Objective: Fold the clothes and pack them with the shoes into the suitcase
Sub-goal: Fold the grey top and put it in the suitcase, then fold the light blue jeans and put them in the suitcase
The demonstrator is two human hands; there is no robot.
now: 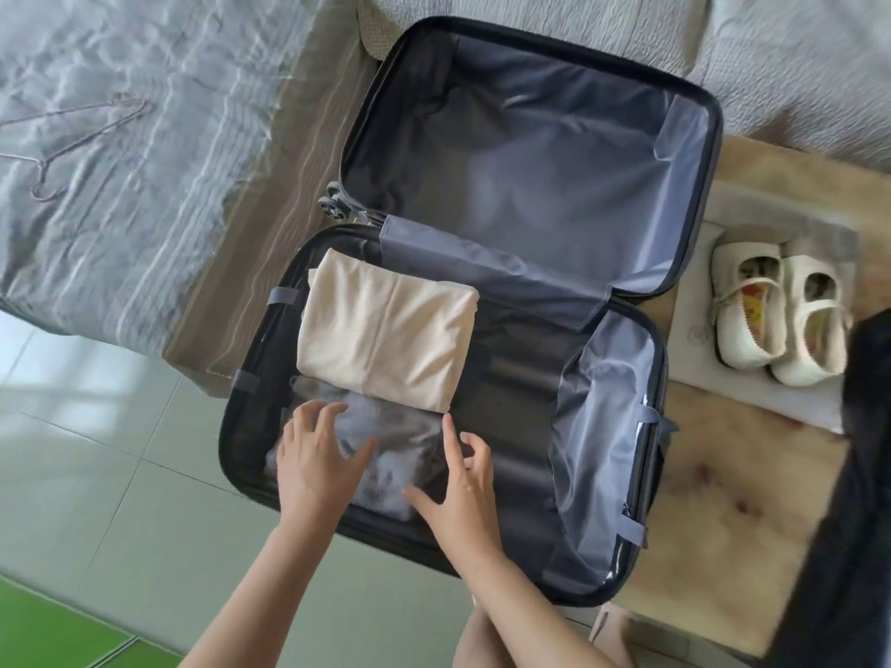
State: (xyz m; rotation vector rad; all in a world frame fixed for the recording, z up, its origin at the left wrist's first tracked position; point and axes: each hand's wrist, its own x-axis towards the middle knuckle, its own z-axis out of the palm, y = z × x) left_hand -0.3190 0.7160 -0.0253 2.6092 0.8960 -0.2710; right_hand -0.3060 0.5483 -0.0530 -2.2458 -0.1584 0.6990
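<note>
A dark suitcase [612, 474] lies open on the floor, its lid propped against the bed. In the near half a folded cream garment [385, 330] lies at the far left. Just in front of it sits a folded grey-and-white garment [385, 429], blurred by motion. My left hand [318, 455] rests flat on its left side with fingers spread. My right hand [458, 489] presses its right edge with straight fingers. A pair of cream shoes [781, 306] stands side by side on a white sheet to the right of the suitcase.
A bed with a grey quilt [120, 137] lies to the left and behind, with thin wire hangers [72, 142] on it. A wooden board [723, 523] lies under the shoes. A dark cloth [848, 499] hangs at the right edge. The floor is pale tile.
</note>
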